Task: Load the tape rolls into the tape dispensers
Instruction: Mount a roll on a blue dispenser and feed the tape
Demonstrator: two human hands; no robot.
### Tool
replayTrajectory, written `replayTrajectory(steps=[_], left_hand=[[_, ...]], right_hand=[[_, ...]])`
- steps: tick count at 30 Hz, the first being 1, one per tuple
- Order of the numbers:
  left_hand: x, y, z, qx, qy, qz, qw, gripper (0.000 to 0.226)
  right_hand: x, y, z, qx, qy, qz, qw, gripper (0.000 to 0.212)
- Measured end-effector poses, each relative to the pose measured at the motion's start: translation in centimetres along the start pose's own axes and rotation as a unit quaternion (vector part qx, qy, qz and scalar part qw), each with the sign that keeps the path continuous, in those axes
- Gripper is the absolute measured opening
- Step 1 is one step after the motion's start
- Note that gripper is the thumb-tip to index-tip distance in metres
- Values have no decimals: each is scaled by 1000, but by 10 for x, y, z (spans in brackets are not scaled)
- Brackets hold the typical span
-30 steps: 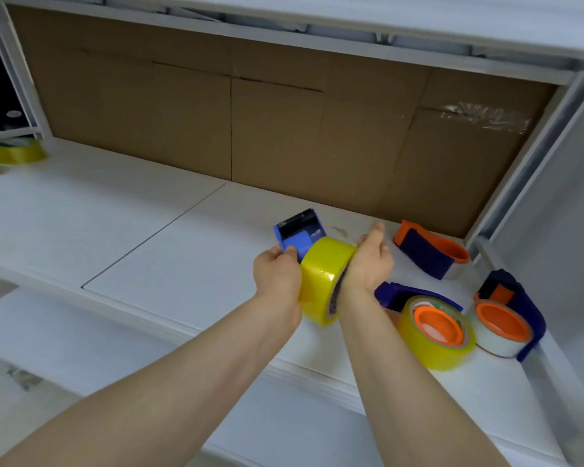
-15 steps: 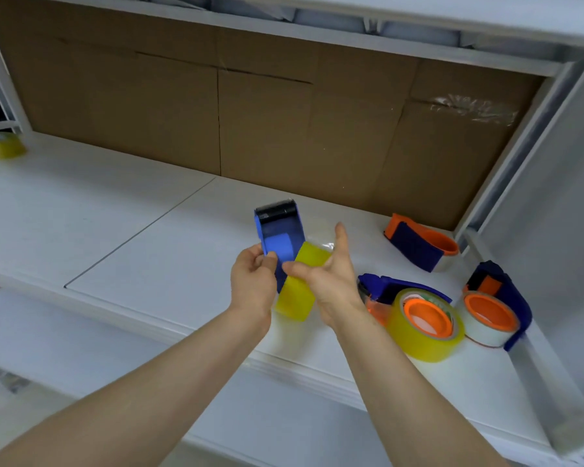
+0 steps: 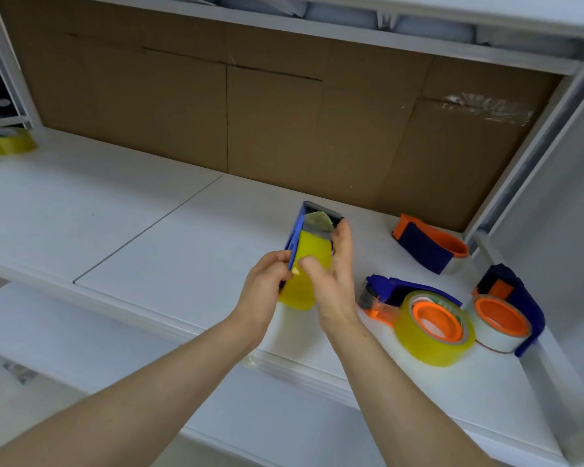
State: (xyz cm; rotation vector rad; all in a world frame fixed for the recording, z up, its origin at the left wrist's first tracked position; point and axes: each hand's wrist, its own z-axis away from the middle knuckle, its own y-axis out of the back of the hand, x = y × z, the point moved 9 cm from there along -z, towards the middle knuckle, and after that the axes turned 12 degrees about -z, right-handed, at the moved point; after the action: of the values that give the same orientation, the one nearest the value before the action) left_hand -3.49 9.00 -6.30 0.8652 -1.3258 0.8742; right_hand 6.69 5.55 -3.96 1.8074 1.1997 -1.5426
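I hold a blue tape dispenser (image 3: 295, 237) above the white shelf (image 3: 169, 251), with a yellow tape roll (image 3: 305, 267) seated in it. The tape end lies over the grey cutter head (image 3: 319, 219) at the top. My left hand (image 3: 267, 284) grips the dispenser's left side. My right hand (image 3: 331, 274) holds the roll's right side, thumb pressed on the tape face, fingers reaching up to the cutter. To the right stand two loaded dispensers: one with a yellow roll (image 3: 432, 326), one with a clear roll (image 3: 501, 321). A third blue-and-orange dispenser (image 3: 429, 242) lies behind them.
A brown cardboard panel (image 3: 284, 123) backs the shelf. A white upright post (image 3: 533, 143) and side wall close off the right end. Another yellow tape roll (image 3: 7, 141) sits far left on the shelf. A lower shelf board runs below the front edge.
The dispenser has turned so the roll sits inside its frame. My right hand moved from the roll's side up along it, and tape now lies over the cutter head.
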Motion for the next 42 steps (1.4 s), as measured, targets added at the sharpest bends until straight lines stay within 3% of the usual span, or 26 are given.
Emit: replayTrajectory(steps=[2, 4, 8, 11, 14, 19, 23, 28, 33, 39, 42], left_hand=[[-1, 2, 0, -10, -3, -11, 1000, 42], [-1, 4, 0, -18, -8, -24, 1000, 44], [1, 4, 2, -34, -6, -27, 999, 42], [-1, 0, 3, -43, -6, -41, 998, 44], [1, -7, 4, -38, -24, -77, 996, 48], [4, -18, 2, 21, -33, -250, 967, 83], [9, -14, 0, 41, -31, -307, 950, 63], [8, -14, 0, 4, -43, -264, 963, 66], [12, -12, -3, 9, -55, -231, 971, 54], [12, -19, -4, -14, -58, -230, 971, 53], [11, -23, -3, -21, -66, -241, 968, 54]], right_hand=[[-1, -3, 0, -5, -4, -27, 1000, 69], [-9, 2, -5, 16, -3, 11, 1000, 73], [-44, 18, -31, 51, 61, 252, 965, 72], [-57, 19, -46, 14, 86, 318, 944, 35], [-54, 23, -48, 11, 81, 274, 958, 6], [-42, 33, -42, 63, 60, 206, 975, 7], [-44, 52, -46, 96, 40, 194, 976, 6], [-31, 78, -39, 81, -51, 137, 986, 11], [-13, 103, -31, 97, -147, 122, 977, 14], [-16, 95, -34, 75, -215, 134, 964, 47], [-22, 74, -38, 13, -156, 185, 970, 33]])
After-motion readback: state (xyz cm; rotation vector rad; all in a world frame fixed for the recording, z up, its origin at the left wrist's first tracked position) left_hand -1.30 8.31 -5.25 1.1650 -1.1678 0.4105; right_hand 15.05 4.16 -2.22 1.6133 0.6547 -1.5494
